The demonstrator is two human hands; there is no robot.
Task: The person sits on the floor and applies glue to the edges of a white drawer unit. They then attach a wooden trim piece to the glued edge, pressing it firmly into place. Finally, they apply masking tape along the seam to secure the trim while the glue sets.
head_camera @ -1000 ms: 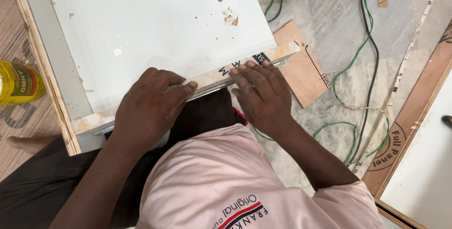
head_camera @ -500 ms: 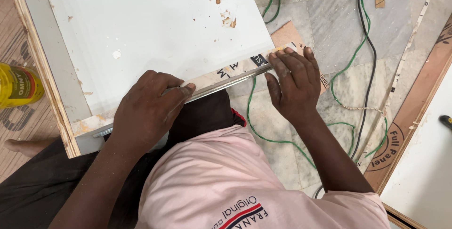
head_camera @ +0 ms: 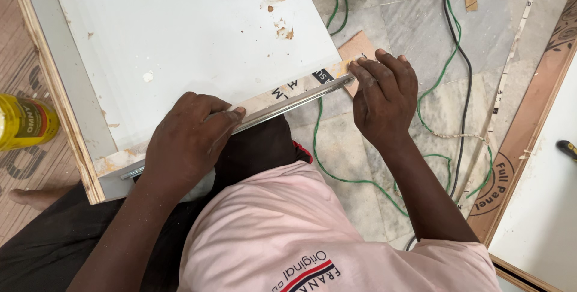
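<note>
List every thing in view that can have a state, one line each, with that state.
White board: lying flat, surface chipped in spots near its far edge.
Metal strip: lying along the board's near edge, under both hands.
Left hand: pressed flat on the strip.
Right hand: fingertips on the strip's end at the board's corner.
Yellow bottle: lying on its side.
Green cable: loose, looped on the floor.
Black cable: trailing across the floor.

My 2 bare arms reach forward from my chest. My left hand (head_camera: pixel 187 142) lies palm down with its fingers curled, fingertips pointing right and pressed together. My right hand (head_camera: pixel 384 97) sits farther out, palm down, fingers bent at the knuckles, wrist straight, forearm angled back toward my right shoulder.
</note>
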